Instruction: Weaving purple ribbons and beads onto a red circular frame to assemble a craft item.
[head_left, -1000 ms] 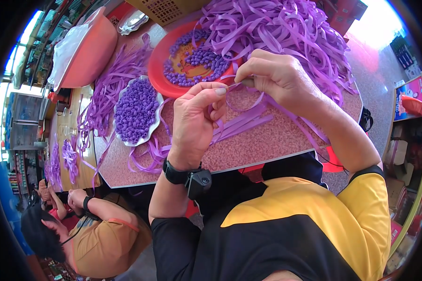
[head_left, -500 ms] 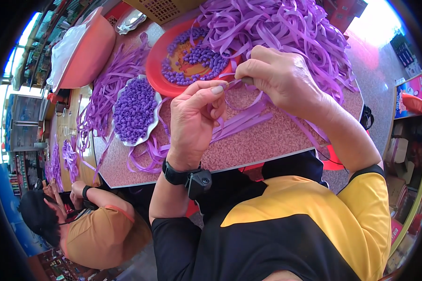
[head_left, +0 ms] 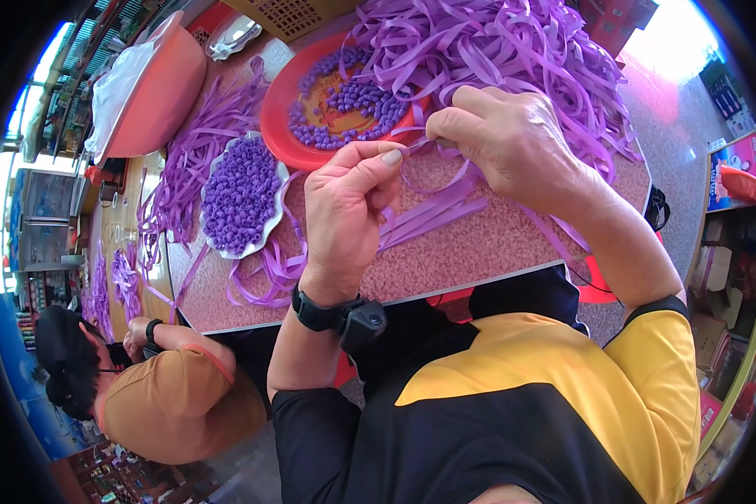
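My left hand (head_left: 344,214) is raised over the front of the table, thumb and forefinger pinched on the end of a thin purple ribbon (head_left: 417,146). Opposite it, my right hand (head_left: 517,147) is closed round a small dark-handled tool, mostly hidden under the fingers. The ribbon spans the short gap between both hands. Just beyond them sits a red plate (head_left: 279,134) with purple beads (head_left: 365,102) scattered in it. Left of my left hand stands a white scalloped dish (head_left: 275,220) heaped with purple beads (head_left: 242,195). Several flat ribbon strips (head_left: 433,217) lie beneath my hands.
A large heap of purple ribbons (head_left: 496,50) covers the far right of the table (head_left: 445,260). More ribbons (head_left: 202,143) lie at the left, by a tilted pink basin (head_left: 164,92). A tan basket (head_left: 286,15) stands at the back. A co-worker (head_left: 172,395) sits at the lower left.
My right hand has shifted slightly to the right; purple ribbon now shows between my fingertips where a thin dark tip was. The co-worker has leaned and lifted the head a little.
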{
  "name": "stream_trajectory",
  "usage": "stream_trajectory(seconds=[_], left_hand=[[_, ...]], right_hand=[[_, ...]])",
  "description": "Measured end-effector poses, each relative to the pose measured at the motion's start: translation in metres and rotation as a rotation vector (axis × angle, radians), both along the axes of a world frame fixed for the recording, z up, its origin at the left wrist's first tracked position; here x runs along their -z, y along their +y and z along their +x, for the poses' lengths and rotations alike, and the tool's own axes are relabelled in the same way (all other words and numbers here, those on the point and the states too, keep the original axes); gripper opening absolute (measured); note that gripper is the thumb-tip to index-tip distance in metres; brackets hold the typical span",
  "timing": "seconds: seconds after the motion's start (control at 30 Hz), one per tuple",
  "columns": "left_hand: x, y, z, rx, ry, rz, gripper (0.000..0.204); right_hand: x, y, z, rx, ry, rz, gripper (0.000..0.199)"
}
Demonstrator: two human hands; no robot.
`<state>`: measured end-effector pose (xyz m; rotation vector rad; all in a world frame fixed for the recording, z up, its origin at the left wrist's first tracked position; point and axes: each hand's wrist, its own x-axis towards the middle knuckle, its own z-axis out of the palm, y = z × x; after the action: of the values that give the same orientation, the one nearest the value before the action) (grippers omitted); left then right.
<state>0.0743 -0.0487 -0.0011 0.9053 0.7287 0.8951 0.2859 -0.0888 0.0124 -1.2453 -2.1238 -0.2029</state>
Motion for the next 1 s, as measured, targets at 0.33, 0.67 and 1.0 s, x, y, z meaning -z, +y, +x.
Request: stream_trajectory(seconds=[0.33,0.67,1.0], left_hand=[[0.001,0.002,-0.003,-0.014,0.077,0.043,0.011],[-0.009,-0.006,0.003,-0.066,0.226,0.263,0.021],[-0.051,-0.001,0.022,-0.022,0.354,0.419,0.054]], right_hand=[[0.002,0.001,0.0,-0.004,-0.025,0.006,0.018],[-0.004,-0.001,0.001,0.062,-0.054,0.177,0.02],[-0.007,-0.002,0.007,0.132,-0.045,0.237,0.016]])
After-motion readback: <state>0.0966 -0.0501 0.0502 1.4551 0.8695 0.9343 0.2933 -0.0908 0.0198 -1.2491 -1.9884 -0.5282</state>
